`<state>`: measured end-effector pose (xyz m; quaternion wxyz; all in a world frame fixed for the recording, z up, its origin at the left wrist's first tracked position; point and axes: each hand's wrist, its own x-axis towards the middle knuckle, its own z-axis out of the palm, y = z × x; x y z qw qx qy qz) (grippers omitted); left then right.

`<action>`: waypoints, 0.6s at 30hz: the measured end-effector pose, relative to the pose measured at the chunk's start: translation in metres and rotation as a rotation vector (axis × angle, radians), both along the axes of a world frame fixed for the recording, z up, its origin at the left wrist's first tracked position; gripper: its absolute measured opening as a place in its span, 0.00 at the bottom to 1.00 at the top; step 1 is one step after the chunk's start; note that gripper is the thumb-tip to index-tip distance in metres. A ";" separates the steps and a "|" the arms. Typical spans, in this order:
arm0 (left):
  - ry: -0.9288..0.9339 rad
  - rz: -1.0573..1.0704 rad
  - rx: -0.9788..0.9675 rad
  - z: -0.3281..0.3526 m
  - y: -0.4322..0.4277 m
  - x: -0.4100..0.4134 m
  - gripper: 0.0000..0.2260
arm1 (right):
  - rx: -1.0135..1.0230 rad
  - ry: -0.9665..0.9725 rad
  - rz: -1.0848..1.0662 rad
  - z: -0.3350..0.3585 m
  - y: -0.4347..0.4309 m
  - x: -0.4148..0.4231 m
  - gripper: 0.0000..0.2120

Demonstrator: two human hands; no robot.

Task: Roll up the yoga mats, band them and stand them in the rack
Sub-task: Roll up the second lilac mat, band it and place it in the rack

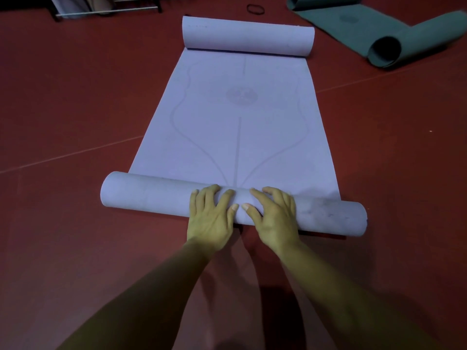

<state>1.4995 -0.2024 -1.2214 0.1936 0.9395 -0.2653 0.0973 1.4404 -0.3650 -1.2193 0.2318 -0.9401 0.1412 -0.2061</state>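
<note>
Pressing on the near roll (151,195) of the lilac yoga mat (235,127), the left hand (211,215) and the right hand (274,218) lie side by side at its middle, palms down, fingers spread and draped over the top, thumbs almost touching; neither clamps the roll, both merely bear on it. The roll lies crosswise on the red floor (75,97), its long axis running left to right, the left end sitting a little farther off than the right; both hands are equally near it. The flat stretch of mat runs straight away from the hands to the far curl (247,36), where the other end has sprung up into a loose tube. The coming push, I judge, goes forward along that stretch, and the right end may need slightly more of it to keep the edges square; the far curl will have to flatten as the roll reaches it. A black band (255,8) lies beyond the curl; the rack (106,8) stands far left; a green yoga mat (366,29), half unrolled, lies far right.
</note>
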 end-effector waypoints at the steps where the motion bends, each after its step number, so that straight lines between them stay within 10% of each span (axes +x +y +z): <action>1: 0.007 0.000 -0.001 0.002 -0.003 0.005 0.20 | -0.005 -0.010 -0.005 0.001 0.000 0.000 0.26; 10: 0.156 0.069 0.106 0.022 -0.022 0.027 0.32 | -0.023 -0.081 0.057 -0.008 -0.016 0.011 0.22; 18: 0.065 0.033 0.016 0.011 -0.024 0.027 0.21 | -0.021 0.005 0.035 -0.001 -0.028 0.036 0.24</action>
